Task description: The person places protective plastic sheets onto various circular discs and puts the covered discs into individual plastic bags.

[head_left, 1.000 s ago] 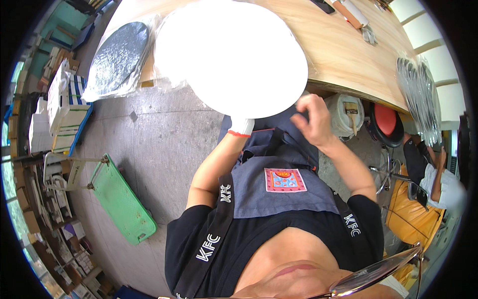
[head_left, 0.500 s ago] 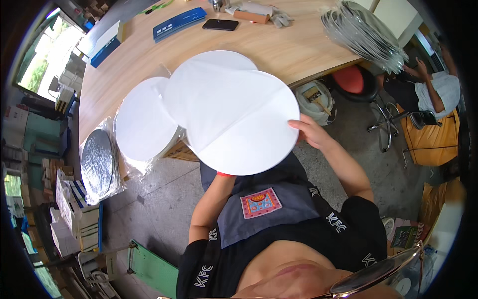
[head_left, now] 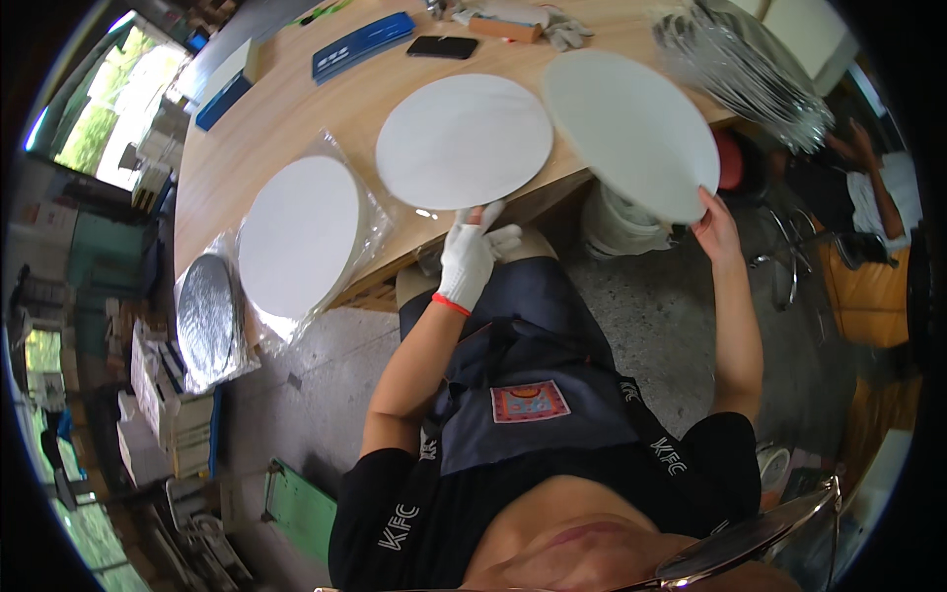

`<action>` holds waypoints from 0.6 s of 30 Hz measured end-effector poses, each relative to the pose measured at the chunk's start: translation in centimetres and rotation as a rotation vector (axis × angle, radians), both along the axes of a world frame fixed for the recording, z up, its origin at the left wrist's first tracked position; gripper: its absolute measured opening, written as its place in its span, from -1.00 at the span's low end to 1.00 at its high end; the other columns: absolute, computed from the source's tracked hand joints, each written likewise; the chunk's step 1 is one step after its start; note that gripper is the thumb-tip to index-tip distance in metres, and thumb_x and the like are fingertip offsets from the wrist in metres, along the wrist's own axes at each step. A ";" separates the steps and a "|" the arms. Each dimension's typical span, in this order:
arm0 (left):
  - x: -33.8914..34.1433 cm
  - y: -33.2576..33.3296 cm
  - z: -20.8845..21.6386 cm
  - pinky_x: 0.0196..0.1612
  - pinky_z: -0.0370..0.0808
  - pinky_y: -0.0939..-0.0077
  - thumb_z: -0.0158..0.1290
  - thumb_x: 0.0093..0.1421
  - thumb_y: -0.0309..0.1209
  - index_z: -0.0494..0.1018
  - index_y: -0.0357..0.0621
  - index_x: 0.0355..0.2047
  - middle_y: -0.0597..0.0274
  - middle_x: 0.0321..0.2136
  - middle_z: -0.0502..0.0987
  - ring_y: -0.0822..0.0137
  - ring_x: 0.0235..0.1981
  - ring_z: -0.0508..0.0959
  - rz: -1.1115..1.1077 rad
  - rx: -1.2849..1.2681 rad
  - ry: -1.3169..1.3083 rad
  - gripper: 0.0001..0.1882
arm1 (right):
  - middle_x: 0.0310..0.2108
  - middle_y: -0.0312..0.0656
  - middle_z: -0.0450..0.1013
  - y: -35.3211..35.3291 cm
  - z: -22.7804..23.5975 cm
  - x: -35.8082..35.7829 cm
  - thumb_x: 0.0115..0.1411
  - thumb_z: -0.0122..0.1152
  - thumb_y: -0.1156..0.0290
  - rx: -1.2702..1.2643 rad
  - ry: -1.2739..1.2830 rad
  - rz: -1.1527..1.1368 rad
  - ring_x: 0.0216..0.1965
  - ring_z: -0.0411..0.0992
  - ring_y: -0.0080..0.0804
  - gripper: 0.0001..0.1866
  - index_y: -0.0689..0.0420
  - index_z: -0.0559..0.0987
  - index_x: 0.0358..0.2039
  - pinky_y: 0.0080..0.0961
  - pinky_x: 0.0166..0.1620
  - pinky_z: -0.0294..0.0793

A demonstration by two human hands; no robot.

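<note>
As R hand (head_left: 719, 235) grips wht disc (head_left: 631, 133), bucket (head_left: 614, 229) part hidden

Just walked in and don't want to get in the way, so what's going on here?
Someone is working at a wooden table. Their bare right hand grips a white disc by its edge. The white-gloved left hand is open at the near edge of a second white disc on the table; whether it touches is hard to tell. Farther left are a third white disc and a dark disc, clear plastic around both.
</note>
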State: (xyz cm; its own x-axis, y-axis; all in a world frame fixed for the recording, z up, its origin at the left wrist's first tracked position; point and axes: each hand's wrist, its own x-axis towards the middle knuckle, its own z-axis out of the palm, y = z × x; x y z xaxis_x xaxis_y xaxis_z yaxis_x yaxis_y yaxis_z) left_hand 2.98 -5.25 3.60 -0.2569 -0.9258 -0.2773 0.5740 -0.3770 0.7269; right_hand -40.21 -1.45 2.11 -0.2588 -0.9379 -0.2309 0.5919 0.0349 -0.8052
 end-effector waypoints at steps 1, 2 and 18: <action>0.4 0.8 0.6 -0.24 0.61 0.23 -0.14 0.38 -0.28 0.10 -0.18 0.22 -0.12 0.18 0.31 0.07 -0.31 0.61 -0.028 0.036 -0.130 -0.53 | -0.23 -0.31 0.55 -2.0 -1.5 -0.8 0.28 0.19 0.36 -0.045 -0.016 0.082 -0.32 0.50 -0.58 -0.79 0.11 0.53 -0.10 -0.65 -0.37 0.48; 0.4 1.5 0.8 -0.29 0.62 0.24 -0.14 0.39 -0.23 0.06 -0.18 0.27 -0.13 0.20 0.30 0.07 -0.37 0.62 -0.054 0.073 -0.255 -0.47 | -0.22 -0.29 0.54 -4.0 -3.1 -1.4 0.28 0.20 0.37 -0.050 -0.044 0.062 -0.32 0.50 -0.53 -0.79 0.10 0.52 -0.10 -0.62 -0.38 0.47; 31.8 10.4 8.0 -0.03 0.47 0.32 0.20 0.01 -0.51 0.53 -0.15 -0.20 0.11 -0.19 0.57 0.15 -0.13 0.53 0.669 -0.693 -2.159 -0.71 | -0.46 -0.20 0.53 -2.4 0.9 11.7 0.38 0.01 0.20 0.187 0.485 0.793 -0.49 0.51 -0.53 -0.76 0.12 0.45 -0.26 -0.64 -0.38 0.52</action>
State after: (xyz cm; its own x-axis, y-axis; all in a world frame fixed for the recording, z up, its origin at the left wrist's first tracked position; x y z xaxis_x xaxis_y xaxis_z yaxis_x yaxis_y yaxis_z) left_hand 34.79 5.13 11.63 0.1216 -0.7657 0.6316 -0.9916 -0.0649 0.1122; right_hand -28.48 -3.87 3.05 0.3307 -0.8402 -0.4297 -0.0571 0.4367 -0.8978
